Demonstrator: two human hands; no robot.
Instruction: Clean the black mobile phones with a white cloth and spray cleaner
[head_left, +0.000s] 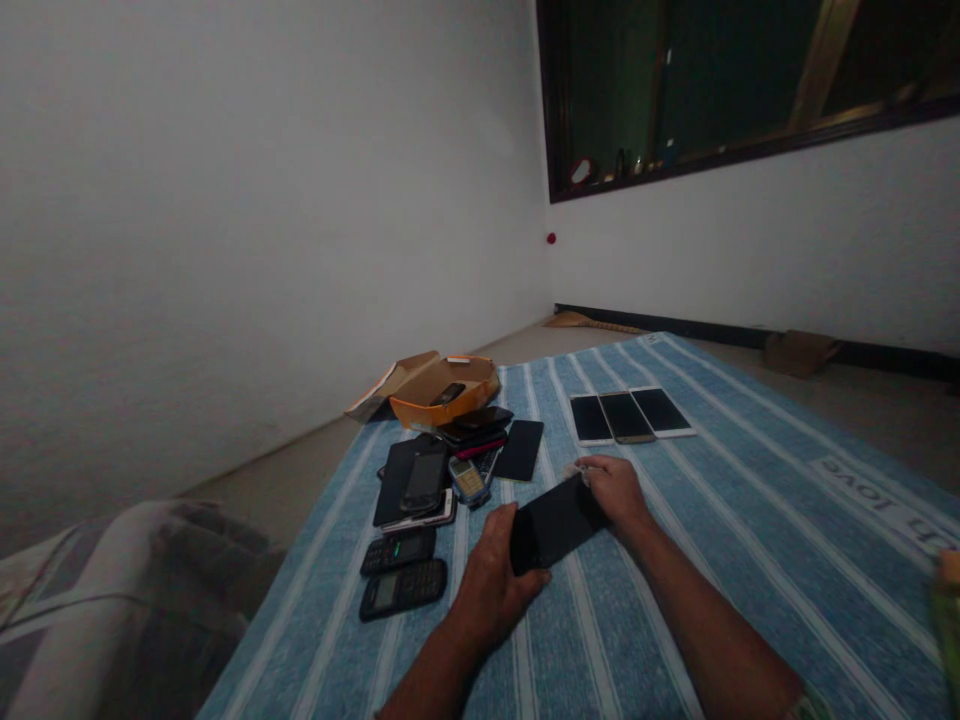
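Observation:
A black smartphone (559, 525) lies tilted between my two hands above the striped blue cloth. My left hand (491, 575) grips its near left end, with the thumb along the lower edge. At the far right end, the closed fingers of my right hand (615, 490) pinch a small whitish scrap (574, 470), perhaps tissue or cloth, against the phone. Left of my left hand lie two keypad phones (403, 588), one behind the other. Beyond them is a heap of phones, with a touchscreen phone (425, 477) and a blue keypad phone (469, 480) on top. Another dark smartphone (520, 450) lies beside the heap.
Three smartphones (628, 416) lie side by side at the back right. Behind the heap stands an open orange cardboard box (442, 405) holding a small phone. The striped blue cloth (750, 590) spreads beneath everything. A wall rises at left, and bundled fabric (135, 590) sits at the lower left.

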